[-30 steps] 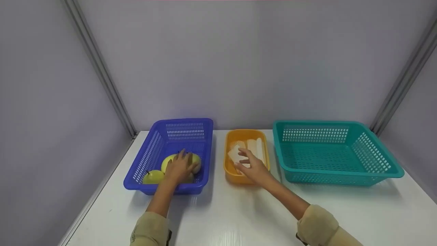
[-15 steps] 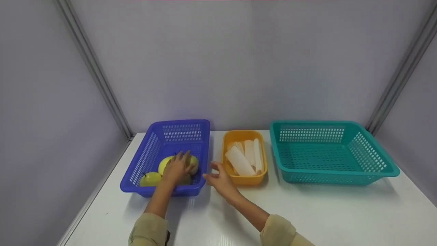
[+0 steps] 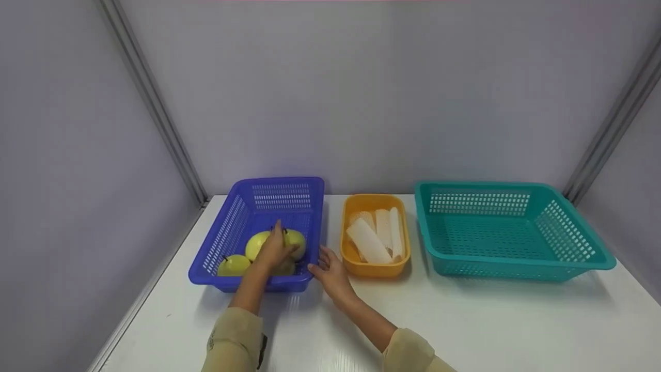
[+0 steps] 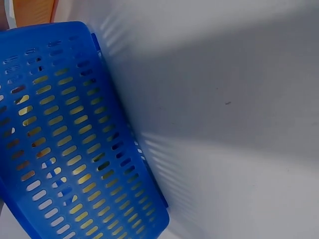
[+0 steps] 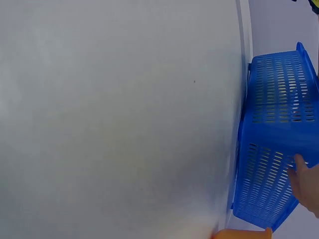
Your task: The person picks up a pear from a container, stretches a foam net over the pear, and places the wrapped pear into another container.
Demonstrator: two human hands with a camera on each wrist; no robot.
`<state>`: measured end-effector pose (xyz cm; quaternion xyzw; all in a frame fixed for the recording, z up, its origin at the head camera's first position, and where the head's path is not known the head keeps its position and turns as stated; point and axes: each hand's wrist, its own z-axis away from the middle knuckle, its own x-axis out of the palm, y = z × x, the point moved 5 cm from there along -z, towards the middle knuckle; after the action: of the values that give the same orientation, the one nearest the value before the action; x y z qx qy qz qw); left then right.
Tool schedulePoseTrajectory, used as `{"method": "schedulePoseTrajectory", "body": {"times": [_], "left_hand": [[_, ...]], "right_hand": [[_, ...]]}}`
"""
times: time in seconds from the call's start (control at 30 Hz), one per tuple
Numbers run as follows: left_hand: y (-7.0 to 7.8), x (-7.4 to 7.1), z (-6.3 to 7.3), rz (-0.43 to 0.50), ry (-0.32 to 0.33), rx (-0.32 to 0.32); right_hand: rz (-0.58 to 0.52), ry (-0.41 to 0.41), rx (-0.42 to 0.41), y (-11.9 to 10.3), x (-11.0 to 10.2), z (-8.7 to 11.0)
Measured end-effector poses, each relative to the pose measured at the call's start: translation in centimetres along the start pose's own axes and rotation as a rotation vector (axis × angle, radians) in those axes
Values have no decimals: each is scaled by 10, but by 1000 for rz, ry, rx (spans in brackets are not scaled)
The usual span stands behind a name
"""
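In the head view my left hand (image 3: pixel 271 254) reaches into the blue basket (image 3: pixel 211 279), over several yellow-green pears (image 3: pixel 234 265) with dark stems. Its thumb lies across the right-hand pear (image 3: pixel 295 240); the other fingers are partly hidden, so I cannot tell whether it grips one. The left wrist view shows the slotted wall of the basket (image 4: pixel 70 124), fruit yellow behind it. My right hand (image 3: pixel 333 276) holds the right side of the basket near its front corner, thumb at the rim. In the right wrist view the fingers of that hand (image 5: pixel 305 186) lie against the outer wall.
Right of the blue basket stands an orange container (image 3: pixel 345 227) with several white foam net sleeves (image 3: pixel 369 242) in it. A teal basket (image 3: pixel 516 263) sits farther right. Grey wall panels (image 3: pixel 372 103) enclose the white table (image 3: pixel 465 320) at the back and sides.
My right hand has moved left from over the orange container to the blue basket's right rim. The left hand has stayed among the pears, its fingers shifting slightly.
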<state>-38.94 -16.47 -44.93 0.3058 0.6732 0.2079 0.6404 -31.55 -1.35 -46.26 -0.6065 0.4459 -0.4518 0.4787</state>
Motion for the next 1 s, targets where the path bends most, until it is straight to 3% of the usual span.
{"method": "schedulePoseTrajectory", "body": {"times": [0.27,0.67,0.8,1.0], "left_hand": [[0,7,-15,4,-37,-47],[0,13,-17,-80,-80,-55],[-2,13,-15,-69,-74,-74],[3,10,-13,-139,-24,-6]], "right_hand": [[-36,-14,-18,-7,-2,0],[-53,-27,-40,1,-3,-2],[-56,-23,-45,5,-1,-1],[-89,-10,-13,5,0,0]]}}
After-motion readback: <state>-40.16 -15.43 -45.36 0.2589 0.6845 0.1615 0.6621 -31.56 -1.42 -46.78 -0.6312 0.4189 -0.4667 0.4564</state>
